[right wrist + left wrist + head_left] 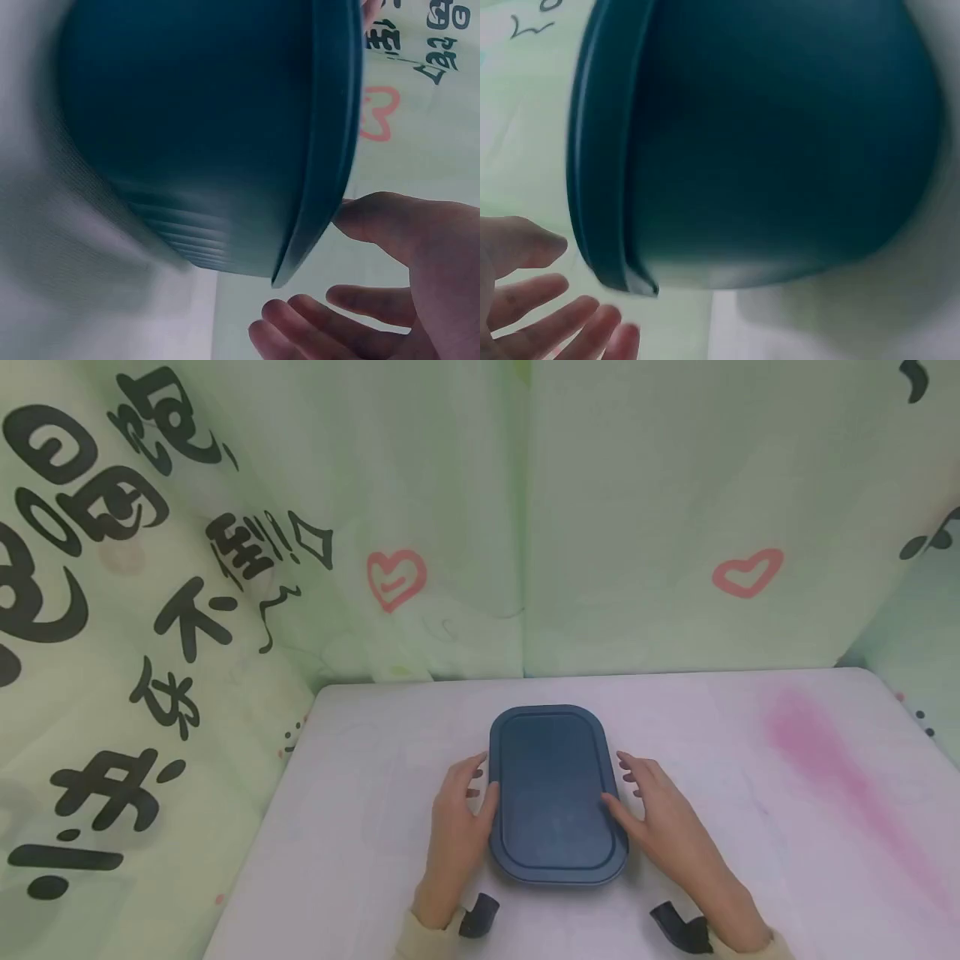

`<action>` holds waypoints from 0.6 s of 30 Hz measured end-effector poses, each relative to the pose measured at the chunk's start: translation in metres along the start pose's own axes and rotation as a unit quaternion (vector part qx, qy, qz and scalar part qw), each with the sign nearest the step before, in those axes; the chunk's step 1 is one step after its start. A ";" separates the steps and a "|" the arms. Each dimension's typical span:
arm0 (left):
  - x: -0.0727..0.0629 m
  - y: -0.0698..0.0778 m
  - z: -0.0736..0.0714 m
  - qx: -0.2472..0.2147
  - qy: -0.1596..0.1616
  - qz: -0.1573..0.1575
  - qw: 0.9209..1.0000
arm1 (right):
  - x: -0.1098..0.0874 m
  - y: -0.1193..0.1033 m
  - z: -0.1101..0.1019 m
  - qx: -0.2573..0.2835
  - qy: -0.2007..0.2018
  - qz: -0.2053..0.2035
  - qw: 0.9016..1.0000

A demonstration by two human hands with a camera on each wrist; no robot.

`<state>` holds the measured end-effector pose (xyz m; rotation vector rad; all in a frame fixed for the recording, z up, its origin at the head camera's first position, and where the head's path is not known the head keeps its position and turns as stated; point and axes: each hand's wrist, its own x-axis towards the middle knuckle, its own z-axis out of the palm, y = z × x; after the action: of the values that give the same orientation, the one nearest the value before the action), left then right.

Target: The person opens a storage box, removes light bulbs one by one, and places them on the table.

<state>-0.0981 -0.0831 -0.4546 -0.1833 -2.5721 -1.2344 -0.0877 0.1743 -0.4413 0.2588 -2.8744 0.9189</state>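
A dark blue lidded box (557, 789) with rounded corners rests on the table, its long sides running away from me. Its rim and smooth side wall (780, 135) fill much of the left wrist view; ridges (184, 232) mark part of the wall in the right wrist view. My left hand (459, 822) is along the box's left side, thumb by the lid's edge, fingers spread and loosely bent. On the other side, my right hand (667, 822) has its thumb tip right at the lid's rim, the other fingers apart from the box.
The white table (360, 827) has a pink smear (832, 760) on its right part. Pale green curtains (622, 518) with hearts and dark lettering hang behind the table and at its left. Black straps (480, 916) show at both wrists.
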 end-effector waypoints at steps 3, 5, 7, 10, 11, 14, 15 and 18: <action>0.003 -0.006 0.000 -0.022 -0.002 -0.015 1.000 | 0.002 0.001 0.002 -0.001 -0.002 0.017 1.000; 0.005 -0.010 0.000 -0.030 -0.004 -0.022 0.999 | 0.003 0.001 0.004 -0.001 -0.003 0.027 1.000; 0.006 -0.012 0.000 -0.035 -0.006 -0.027 0.999 | 0.004 0.002 0.006 0.001 -0.003 0.033 0.999; 0.006 -0.015 0.000 -0.040 -0.007 -0.034 0.999 | 0.006 0.003 0.007 0.011 -0.002 0.035 0.999; 0.006 -0.015 0.001 -0.040 -0.008 -0.035 0.999 | 0.006 0.004 0.008 0.016 -0.002 0.035 0.999; 0.006 -0.017 0.001 -0.037 -0.013 -0.044 0.998 | 0.007 0.006 0.009 0.033 -0.003 0.033 0.999; 0.006 -0.018 0.001 -0.035 -0.016 -0.047 0.998 | 0.007 0.006 0.010 0.039 -0.005 0.033 0.999; 0.007 -0.019 0.001 -0.041 -0.030 -0.067 0.996 | 0.008 0.007 0.011 0.055 -0.008 0.035 0.998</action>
<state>-0.1091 -0.0945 -0.4673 -0.0676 -2.6236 -1.4048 -0.0976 0.1730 -0.4527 0.1780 -2.8686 1.0951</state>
